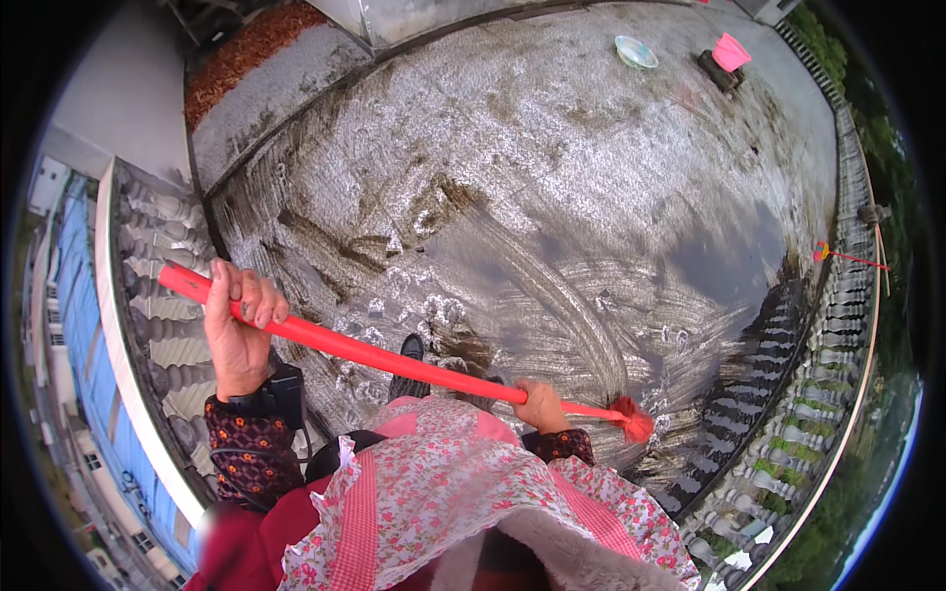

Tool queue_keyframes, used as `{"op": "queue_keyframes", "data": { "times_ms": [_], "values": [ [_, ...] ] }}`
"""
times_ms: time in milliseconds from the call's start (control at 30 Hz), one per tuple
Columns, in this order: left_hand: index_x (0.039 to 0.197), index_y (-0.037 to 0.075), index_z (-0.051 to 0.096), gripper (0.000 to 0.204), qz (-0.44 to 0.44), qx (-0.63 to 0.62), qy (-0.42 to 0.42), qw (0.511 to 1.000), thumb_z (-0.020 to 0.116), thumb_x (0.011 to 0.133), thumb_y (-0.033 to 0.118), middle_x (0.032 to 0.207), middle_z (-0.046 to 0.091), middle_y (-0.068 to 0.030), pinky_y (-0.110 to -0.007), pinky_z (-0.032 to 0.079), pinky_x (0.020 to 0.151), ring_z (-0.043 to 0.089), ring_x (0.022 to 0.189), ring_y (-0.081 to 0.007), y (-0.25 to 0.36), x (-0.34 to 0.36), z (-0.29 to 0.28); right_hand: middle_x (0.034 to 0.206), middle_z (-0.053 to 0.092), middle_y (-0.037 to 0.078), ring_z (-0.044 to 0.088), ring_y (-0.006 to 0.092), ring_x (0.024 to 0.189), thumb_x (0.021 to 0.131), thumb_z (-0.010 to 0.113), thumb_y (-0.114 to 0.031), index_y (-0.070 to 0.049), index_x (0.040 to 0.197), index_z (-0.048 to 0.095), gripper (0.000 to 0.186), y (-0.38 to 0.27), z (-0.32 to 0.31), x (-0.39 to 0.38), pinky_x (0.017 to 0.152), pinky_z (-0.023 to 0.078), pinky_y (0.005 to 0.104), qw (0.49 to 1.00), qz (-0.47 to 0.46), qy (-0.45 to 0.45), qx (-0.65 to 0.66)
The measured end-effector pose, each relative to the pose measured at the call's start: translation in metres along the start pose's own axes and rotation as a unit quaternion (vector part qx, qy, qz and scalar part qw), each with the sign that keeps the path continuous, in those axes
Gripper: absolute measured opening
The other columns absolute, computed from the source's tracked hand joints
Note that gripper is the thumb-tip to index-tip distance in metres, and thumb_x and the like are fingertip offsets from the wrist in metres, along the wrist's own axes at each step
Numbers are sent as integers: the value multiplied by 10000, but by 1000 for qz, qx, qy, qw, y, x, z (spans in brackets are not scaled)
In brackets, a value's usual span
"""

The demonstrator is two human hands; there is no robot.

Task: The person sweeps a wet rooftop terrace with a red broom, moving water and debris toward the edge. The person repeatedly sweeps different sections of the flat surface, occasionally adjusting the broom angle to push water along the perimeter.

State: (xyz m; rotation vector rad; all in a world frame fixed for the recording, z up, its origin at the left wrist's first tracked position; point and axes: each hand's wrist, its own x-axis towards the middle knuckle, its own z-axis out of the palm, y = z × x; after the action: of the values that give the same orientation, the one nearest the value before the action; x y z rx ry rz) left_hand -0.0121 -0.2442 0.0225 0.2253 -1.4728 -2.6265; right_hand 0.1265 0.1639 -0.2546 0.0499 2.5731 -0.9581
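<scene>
A broom with a long red handle (394, 365) slants across the front of my body, from upper left to lower right. Near its top end my left hand (241, 325) is wrapped round the handle, fingers smudged with dirt. Lower down, my right hand (540, 406) grips it a short way above the head. The red bristles (632, 421) are at the wet, muddy floor (552, 286), right of my body. Curved sweep marks run over the floor beside the bristles. A dark strap or device circles my left wrist.
A stone balustrade (847, 325) borders the right side, with another (163, 295) on the left. At the far right stand a pink bucket (730, 52) and a pale basin (636, 52). A red-handled tool (855, 258) lies by the right balustrade. My dark shoe (412, 347) is below the handle.
</scene>
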Motion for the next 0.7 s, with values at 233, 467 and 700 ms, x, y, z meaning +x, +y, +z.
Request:
{"op": "queue_keyframes", "data": {
  "times_ms": [233,467,700],
  "values": [
    [736,124,379,382,229,33,-21,973,441,1085,268,545,303,42,-239,283,447,270,441,-65,157,-52,-71,701,660,147,663,384,719,757,695,-185,-144,894,685,144,-159,-8,107,645,508,499,961,-275,15,12],
    [776,123,414,288,484,137,330,798,449,1049,206,533,290,44,-219,358,575,279,442,-85,289,-152,-137,730,654,112,653,367,735,721,686,-118,-120,840,618,137,-327,96,162,649,487,493,888,-437,-50,134],
    [653,174,315,454,312,27,-6,950,459,1073,267,535,275,38,-256,274,504,269,472,-96,177,-54,-153,697,647,82,657,336,740,707,723,-150,-139,786,612,137,-311,97,282,737,466,470,929,-365,-52,20]
  ]
}}
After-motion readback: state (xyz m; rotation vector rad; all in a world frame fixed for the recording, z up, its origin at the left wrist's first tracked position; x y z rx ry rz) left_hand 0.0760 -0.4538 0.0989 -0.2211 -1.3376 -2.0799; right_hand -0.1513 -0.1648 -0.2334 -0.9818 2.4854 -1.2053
